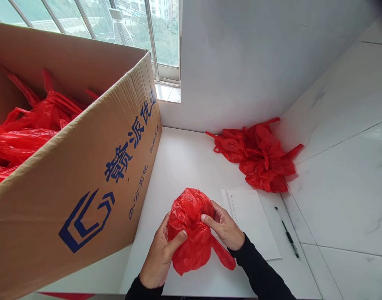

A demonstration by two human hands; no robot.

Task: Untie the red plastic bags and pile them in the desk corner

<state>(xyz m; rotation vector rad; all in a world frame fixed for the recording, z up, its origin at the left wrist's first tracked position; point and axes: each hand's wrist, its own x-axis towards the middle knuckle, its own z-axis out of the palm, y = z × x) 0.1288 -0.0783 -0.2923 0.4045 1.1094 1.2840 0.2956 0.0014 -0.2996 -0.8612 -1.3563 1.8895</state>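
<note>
Between my two hands is a bunched red plastic bag [192, 246], held above the white tabletop. My left hand [161, 252] grips its left side, thumb pressed on the front. From the right, my right hand [225, 225] pinches the gathered plastic near the middle with its thumb on top. One loose handle of the bag hangs down toward the lower right, below my right wrist. Fingers behind the bag are hidden, and I cannot tell whether anything is inside it.
A large cardboard box [84, 175] with red plastic bags [31, 137] inside stands on the left. More red bags [262, 154] lie heaped at the back right against the wall. A paper sheet [253, 221] and a black pen [289, 237] rest on the white table [178, 162].
</note>
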